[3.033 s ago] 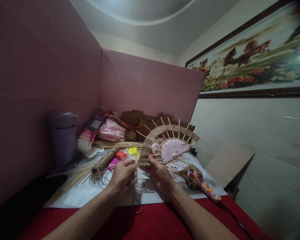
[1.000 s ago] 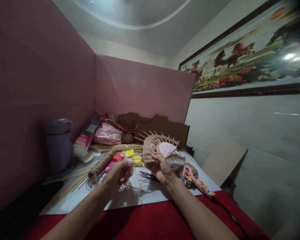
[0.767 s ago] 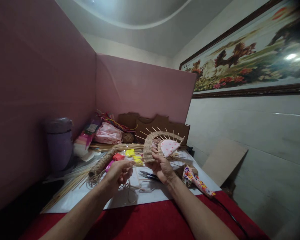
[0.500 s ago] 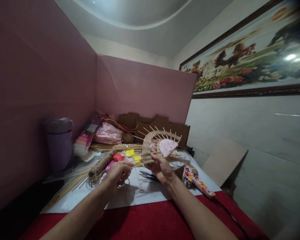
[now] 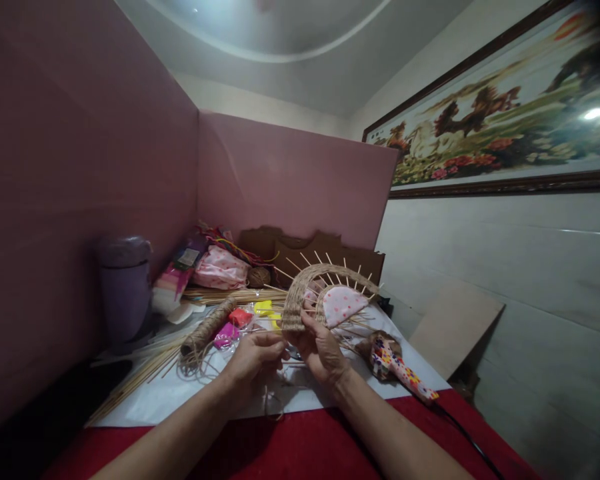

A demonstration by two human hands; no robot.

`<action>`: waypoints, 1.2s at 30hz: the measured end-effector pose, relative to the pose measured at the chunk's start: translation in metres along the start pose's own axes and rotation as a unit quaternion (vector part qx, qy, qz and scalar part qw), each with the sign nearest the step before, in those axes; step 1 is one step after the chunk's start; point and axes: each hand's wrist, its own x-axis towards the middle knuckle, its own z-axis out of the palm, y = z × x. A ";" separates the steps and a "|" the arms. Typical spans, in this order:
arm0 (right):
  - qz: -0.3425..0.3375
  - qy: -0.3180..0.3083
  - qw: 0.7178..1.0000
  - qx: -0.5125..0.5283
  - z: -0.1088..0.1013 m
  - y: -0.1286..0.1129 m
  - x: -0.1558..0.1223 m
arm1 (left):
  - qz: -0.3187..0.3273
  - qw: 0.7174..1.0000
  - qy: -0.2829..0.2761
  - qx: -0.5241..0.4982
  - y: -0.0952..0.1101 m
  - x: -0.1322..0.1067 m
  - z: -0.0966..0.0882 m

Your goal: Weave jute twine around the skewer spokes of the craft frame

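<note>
My right hand (image 5: 323, 350) grips the lower left part of a half-round woven twine piece (image 5: 294, 300), thumb in front. Thin sticks fan outward past its rim, and a white cloth half-circle with pink spots (image 5: 344, 305) fills its middle. Close beside its lower left end, my left hand (image 5: 257, 360) is closed in a pinch on twine (image 5: 275, 399), with loose loops hanging below the fingers. The exact pinch point is hidden. A roll of twine (image 5: 207, 330) lies left of my left hand, with loose strands around it.
Red, yellow and magenta packets (image 5: 226, 335) lie behind my left hand. A flower-patterned glue gun (image 5: 403, 373) with a black cord rests at right. Bundled sticks (image 5: 135, 380) and a purple lidded bin (image 5: 125, 293) are at left. Cut cardboard (image 5: 325, 257) stands at the back.
My left hand has moved right and slightly down, closer to my right hand. The woven piece has turned a little, showing more of the cloth. The scissors are now mostly covered by my hands.
</note>
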 end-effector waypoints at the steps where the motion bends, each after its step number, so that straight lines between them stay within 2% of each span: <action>1: -0.002 -0.002 1.000 -0.002 0.000 0.000 0.000 | 0.010 1.000 0.009 -0.007 -0.001 0.000 0.000; 6: -0.007 0.011 1.000 -0.009 0.001 0.000 -0.001 | 0.030 0.999 0.032 0.018 0.003 -0.004 0.005; 11: -0.017 0.023 1.000 -0.005 0.002 -0.001 -0.001 | 0.018 0.996 0.091 -0.003 0.009 -0.010 0.009; 21: -0.014 0.043 0.999 -0.012 0.003 0.000 -0.002 | 0.038 0.993 0.067 -0.091 0.002 -0.008 0.007; 30: -0.017 0.044 0.999 -0.008 0.003 0.000 -0.001 | 0.020 0.992 0.066 -0.108 0.003 -0.010 0.008; 36: -0.013 0.035 0.999 -0.003 0.003 0.000 -0.001 | -0.004 0.986 0.059 -0.153 0.001 -0.009 0.006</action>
